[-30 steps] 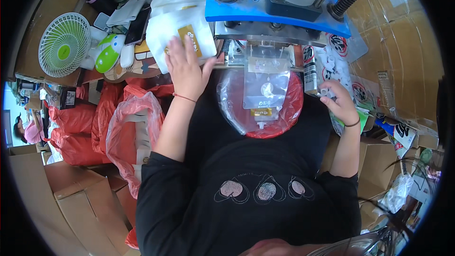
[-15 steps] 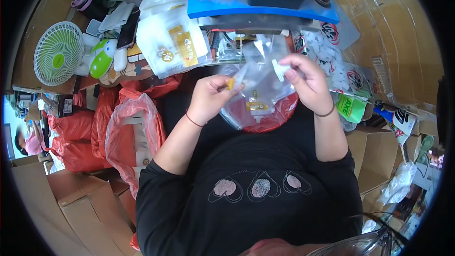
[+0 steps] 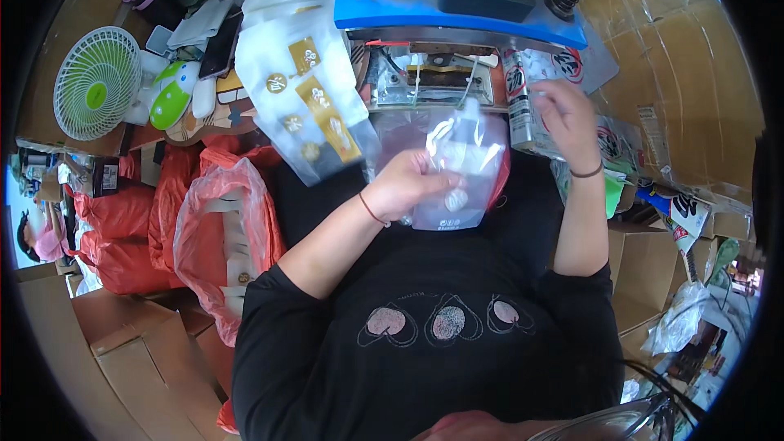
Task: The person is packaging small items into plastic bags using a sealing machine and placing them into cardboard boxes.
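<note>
My left hand (image 3: pixel 412 185) is closed on the side of a clear, frosted plastic pouch (image 3: pixel 465 212), in front of my body. At the pouch's top edge stands a pale spout (image 3: pixel 471 108). To the right, my right hand (image 3: pixel 572 122) is raised beside a pile of small white plastic pieces (image 3: pixel 539 65) and wrapped packages. Its fingers are bent and apart, with nothing seen in them. Left of my left hand lies a stack of white pouches with gold labels (image 3: pixel 306 90); the lowest hangs over the table edge.
A blue press plate (image 3: pixel 461 20) with springs stands ahead, above a metal fixture (image 3: pixel 441 73). On the left are a white-and-green fan (image 3: pixel 98 86) and an open red bag (image 3: pixel 188 204) holding white items. Cardboard boxes (image 3: pixel 147 351) flank me. A red bag rim (image 3: pixel 500 184) shows behind the held pouch.
My right hand has moved away to the right, and the white fitting no longer shows in it. My left hand now holds the pouch upright. A gold-labelled pouch has joined the left stack's near end.
</note>
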The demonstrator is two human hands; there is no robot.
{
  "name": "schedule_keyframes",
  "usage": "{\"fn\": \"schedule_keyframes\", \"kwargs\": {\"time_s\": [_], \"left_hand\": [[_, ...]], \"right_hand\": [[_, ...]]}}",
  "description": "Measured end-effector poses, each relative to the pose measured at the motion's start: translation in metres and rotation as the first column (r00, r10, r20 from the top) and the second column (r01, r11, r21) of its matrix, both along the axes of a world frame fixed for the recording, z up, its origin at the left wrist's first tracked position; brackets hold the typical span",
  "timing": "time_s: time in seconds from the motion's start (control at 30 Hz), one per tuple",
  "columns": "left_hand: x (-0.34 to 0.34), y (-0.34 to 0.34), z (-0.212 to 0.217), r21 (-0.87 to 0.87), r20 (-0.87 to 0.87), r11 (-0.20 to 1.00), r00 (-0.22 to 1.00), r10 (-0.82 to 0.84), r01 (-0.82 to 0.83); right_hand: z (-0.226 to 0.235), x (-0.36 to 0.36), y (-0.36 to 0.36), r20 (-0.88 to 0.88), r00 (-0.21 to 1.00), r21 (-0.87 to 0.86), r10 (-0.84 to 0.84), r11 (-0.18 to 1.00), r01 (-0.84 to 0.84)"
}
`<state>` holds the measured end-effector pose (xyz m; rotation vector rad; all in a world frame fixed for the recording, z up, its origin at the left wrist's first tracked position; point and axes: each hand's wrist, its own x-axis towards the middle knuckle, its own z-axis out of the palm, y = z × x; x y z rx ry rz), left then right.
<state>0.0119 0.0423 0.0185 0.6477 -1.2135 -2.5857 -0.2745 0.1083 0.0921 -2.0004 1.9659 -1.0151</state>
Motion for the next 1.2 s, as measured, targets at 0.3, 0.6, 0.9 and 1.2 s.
{"fn": "schedule_keyframes", "kwargs": {"time_s": [0.3, 0.6, 0.9, 1.2], "left_hand": [[-0.02, -0.061, 0.001, 0.084, -0.025, 0.979, 0.982, 0.186, -0.184], [0.018, -0.073, -0.004, -0.466, 0.198, 0.885, 0.974, 0.115, -0.009], [0.093, -0.072, -0.095, -0.691, 0.723, 0.365, 0.581, 0.374, 0.624], [0.028, -0.049, -0.093, -0.758, 0.46, -0.02, 0.557, 0.692, 0.652]], "right_hand": [[-0.044, -0.02, 0.017, -0.266, 0.927, -0.135, -0.266, 0.962, 0.237], [-0.056, -0.02, 0.023, -0.156, 0.939, -0.2, -0.307, 0.941, 0.274], [-0.053, -0.015, 0.03, -0.153, 0.879, -0.2, -0.451, 0.885, 0.419], [-0.063, -0.007, 0.05, -0.262, 0.888, -0.45, -0.379, 0.861, 0.235]]}}
